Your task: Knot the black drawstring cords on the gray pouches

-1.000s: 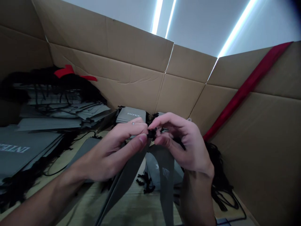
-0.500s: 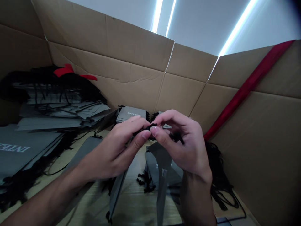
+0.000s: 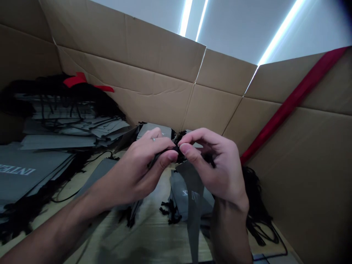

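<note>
My left hand (image 3: pixel 140 168) and my right hand (image 3: pixel 220 168) meet at the middle of the view, thumbs and forefingers pinched. Between the fingertips is a short stretch of black cord (image 3: pixel 176 148), mostly hidden by them. A grey printed sheet (image 3: pixel 194 205), narrow and seen nearly edge-on, hangs down below my right hand; its upper end is hidden behind the fingers. Behind it on the table lies a small stack of grey printed sheets (image 3: pixel 178 190) with knotted black cord ends along its left side.
Tall cardboard walls (image 3: pixel 154 69) surround the wooden table (image 3: pixel 154 234). Grey pieces with black cords form a high pile (image 3: pixel 66 121) and a nearer stack (image 3: pixel 33 172) at left. Loose black cords (image 3: pixel 253 194) lie at right, and a red strip (image 3: pixel 294 102) runs down the right wall.
My fingertips have drawn slightly apart, and the left fingers have lifted a little. The hanging grey sheet has swung slightly right. Another grey piece below my left hand shows less now.
</note>
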The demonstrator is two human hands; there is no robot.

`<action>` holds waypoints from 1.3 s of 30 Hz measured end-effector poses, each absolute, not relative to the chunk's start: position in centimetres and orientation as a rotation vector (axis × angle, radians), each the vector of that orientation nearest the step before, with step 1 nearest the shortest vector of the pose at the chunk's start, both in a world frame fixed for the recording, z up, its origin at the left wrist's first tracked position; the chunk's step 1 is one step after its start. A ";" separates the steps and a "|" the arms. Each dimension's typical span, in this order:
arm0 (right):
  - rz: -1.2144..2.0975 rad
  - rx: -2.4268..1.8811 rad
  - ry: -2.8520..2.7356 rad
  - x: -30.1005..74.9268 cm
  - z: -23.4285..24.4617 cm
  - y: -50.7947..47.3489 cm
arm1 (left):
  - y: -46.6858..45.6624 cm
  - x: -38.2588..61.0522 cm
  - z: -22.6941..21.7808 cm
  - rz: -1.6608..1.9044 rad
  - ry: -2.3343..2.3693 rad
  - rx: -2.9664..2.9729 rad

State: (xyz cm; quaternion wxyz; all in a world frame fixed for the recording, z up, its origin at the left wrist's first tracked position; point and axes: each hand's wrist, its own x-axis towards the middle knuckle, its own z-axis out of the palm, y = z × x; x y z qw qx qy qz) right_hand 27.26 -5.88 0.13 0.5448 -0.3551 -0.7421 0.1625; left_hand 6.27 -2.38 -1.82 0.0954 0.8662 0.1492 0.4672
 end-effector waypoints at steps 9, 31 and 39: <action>0.424 -0.850 -1.750 27.8 0.1 -5.6 | -1.8 5.9 -1.8 1.378 0.423 2.830; 0.566 -0.737 -1.842 28.3 0.1 -5.4 | -1.6 5.9 -1.9 1.401 0.370 2.743; 0.382 -0.724 -1.882 27.8 -0.3 -4.8 | -2.1 6.0 -1.6 1.243 0.483 2.597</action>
